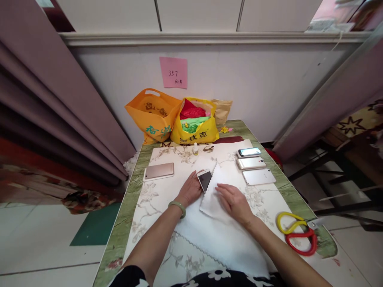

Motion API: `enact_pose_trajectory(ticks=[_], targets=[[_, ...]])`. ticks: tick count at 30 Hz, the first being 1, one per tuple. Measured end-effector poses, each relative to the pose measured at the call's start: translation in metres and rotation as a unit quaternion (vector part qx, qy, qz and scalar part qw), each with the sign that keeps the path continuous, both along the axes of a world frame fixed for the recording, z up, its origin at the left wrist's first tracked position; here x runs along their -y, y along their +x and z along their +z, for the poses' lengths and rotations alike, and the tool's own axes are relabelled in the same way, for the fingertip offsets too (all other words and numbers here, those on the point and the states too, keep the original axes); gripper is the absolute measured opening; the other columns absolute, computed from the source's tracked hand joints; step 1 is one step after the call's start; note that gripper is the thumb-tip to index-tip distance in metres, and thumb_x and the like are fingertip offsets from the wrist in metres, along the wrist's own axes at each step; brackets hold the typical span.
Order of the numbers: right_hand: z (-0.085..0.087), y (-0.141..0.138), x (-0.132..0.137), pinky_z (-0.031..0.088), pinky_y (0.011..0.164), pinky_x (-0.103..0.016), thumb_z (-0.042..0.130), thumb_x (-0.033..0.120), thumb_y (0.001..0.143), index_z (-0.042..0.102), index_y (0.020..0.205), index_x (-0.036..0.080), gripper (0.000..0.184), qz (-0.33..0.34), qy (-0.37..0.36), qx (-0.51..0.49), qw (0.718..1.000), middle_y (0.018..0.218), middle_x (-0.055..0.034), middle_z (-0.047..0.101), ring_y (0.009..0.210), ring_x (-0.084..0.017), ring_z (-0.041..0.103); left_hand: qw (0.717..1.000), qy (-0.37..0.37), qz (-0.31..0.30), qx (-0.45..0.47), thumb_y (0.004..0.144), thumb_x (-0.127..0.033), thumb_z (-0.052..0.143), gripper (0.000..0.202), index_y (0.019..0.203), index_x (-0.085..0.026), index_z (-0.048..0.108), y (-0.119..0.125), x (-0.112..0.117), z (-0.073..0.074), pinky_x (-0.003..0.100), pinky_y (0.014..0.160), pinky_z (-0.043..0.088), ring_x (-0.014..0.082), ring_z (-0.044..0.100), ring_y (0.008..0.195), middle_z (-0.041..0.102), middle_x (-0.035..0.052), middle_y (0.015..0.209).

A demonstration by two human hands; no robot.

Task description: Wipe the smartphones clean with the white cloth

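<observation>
A white smartphone [205, 180] with a dark screen lies tilted on a white cloth [221, 235] with zigzag-cut edges. My left hand [191, 189], with a pale green bangle at the wrist, is closed along the phone's left side. Its fingertips are partly hidden. A folded-over part of the cloth covers the phone's lower right portion. On that fold rests my right hand [235, 202], its fingers stretched out and slightly apart.
Left lies a rose-gold phone [160, 170]; three more phones [259, 176] line the right. Scissors [299, 231] with yellow and red handles sit at the right edge. Behind stand a small bottle [195, 149], an orange bag [152, 111] and a stuffed yellow bag [194, 135].
</observation>
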State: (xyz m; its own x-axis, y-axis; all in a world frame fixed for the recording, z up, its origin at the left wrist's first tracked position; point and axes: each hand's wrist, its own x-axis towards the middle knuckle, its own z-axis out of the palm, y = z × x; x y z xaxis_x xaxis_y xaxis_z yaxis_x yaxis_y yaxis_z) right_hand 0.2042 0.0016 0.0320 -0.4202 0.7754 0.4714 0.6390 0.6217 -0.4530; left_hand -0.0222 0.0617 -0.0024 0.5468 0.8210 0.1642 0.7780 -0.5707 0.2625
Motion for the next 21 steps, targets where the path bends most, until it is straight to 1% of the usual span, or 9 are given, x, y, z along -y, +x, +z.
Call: enact_pose_trajectory(ticks=[2,4,7,10,13,15,18,20,21], targets=[[-0.008,-0.005,0.007,0.050,0.103,-0.042,0.046,0.021,0.097,0.056,0.135,0.022,0.038,0.058,0.027,0.053,0.997,0.129,-0.0099,0.064,0.119,-0.022,0.059,1.000,-0.001,-0.001,0.003,0.093,-0.023,0.045,0.056,0.148,-0.031,0.036,0.000,0.001,0.001,0.041,0.121,0.020,0.0188,0.034,0.142,0.047,0.0010,0.149],[-0.016,-0.009,0.013,0.047,0.108,-0.042,0.047,0.021,0.097,0.045,0.144,0.020,0.047,0.093,0.030,0.093,0.991,0.137,-0.0106,0.058,0.128,-0.022,0.053,1.000,-0.001,-0.002,0.009,0.093,-0.025,0.044,0.055,0.148,-0.030,0.036,0.001,0.001,0.003,0.041,0.122,0.019,0.0185,0.035,0.142,0.046,0.0013,0.150],[-0.025,-0.008,0.017,0.038,0.114,-0.045,0.048,0.025,0.098,0.028,0.153,0.019,0.058,0.116,0.015,0.146,0.982,0.150,-0.0105,0.044,0.139,-0.022,0.039,1.000,-0.002,-0.003,0.013,0.094,-0.025,0.043,0.054,0.148,-0.029,0.036,0.001,0.001,0.004,0.040,0.122,0.019,0.0180,0.035,0.142,0.045,0.0025,0.151],[-0.028,-0.007,0.008,0.026,0.119,-0.051,0.050,0.034,0.098,0.016,0.155,0.020,0.068,0.136,-0.002,0.190,0.972,0.157,-0.0095,0.031,0.145,-0.023,0.027,1.000,-0.003,-0.015,0.008,0.091,-0.023,0.046,0.057,0.148,-0.026,0.036,-0.002,0.000,0.004,0.041,0.122,0.017,0.0185,0.033,0.143,0.045,0.0043,0.151],[-0.027,-0.016,-0.010,0.017,0.120,-0.055,0.049,0.040,0.098,0.010,0.156,0.020,0.072,0.133,-0.013,0.209,0.969,0.159,-0.0095,0.023,0.147,-0.024,0.020,1.000,-0.004,-0.026,0.013,0.086,-0.030,0.055,0.064,0.147,-0.023,0.039,-0.005,-0.001,0.000,0.042,0.123,0.016,0.0201,0.032,0.144,0.042,0.0064,0.152],[-0.025,-0.028,-0.024,0.014,0.120,-0.056,0.045,0.042,0.099,0.009,0.156,0.019,0.072,0.122,-0.017,0.208,0.970,0.160,-0.0099,0.020,0.148,-0.025,0.018,1.000,-0.009,-0.017,0.014,0.082,-0.035,0.060,0.064,0.142,-0.020,0.046,-0.006,-0.002,-0.005,0.042,0.123,0.017,0.0211,0.036,0.142,0.045,0.0084,0.150],[-0.021,-0.049,-0.041,0.013,0.120,-0.055,0.043,0.046,0.099,0.008,0.156,0.018,0.073,0.087,-0.027,0.197,0.976,0.161,-0.0106,0.016,0.149,-0.026,0.014,1.000,-0.014,0.012,0.000,0.086,-0.028,0.049,0.043,0.125,-0.016,0.062,-0.004,-0.004,-0.014,0.043,0.119,0.026,0.0209,0.049,0.132,0.061,0.0104,0.135],[-0.020,-0.058,-0.046,0.013,0.120,-0.054,0.043,0.047,0.099,0.008,0.156,0.017,0.074,0.063,-0.032,0.192,0.979,0.161,-0.0104,0.014,0.149,-0.026,0.012,1.000,-0.013,0.019,-0.005,0.088,-0.023,0.038,0.041,0.113,-0.014,0.068,-0.003,-0.005,-0.019,0.040,0.115,0.031,0.0189,0.055,0.126,0.066,0.0109,0.127],[-0.020,-0.061,-0.046,0.013,0.120,-0.053,0.043,0.047,0.099,0.007,0.156,0.016,0.074,0.055,-0.033,0.191,0.980,0.162,-0.0102,0.013,0.149,-0.026,0.011,1.000,-0.011,0.017,-0.005,0.087,-0.022,0.037,0.039,0.106,-0.016,0.070,-0.002,-0.006,-0.020,0.041,0.110,0.040,0.0183,0.056,0.125,0.067,0.0104,0.126]])
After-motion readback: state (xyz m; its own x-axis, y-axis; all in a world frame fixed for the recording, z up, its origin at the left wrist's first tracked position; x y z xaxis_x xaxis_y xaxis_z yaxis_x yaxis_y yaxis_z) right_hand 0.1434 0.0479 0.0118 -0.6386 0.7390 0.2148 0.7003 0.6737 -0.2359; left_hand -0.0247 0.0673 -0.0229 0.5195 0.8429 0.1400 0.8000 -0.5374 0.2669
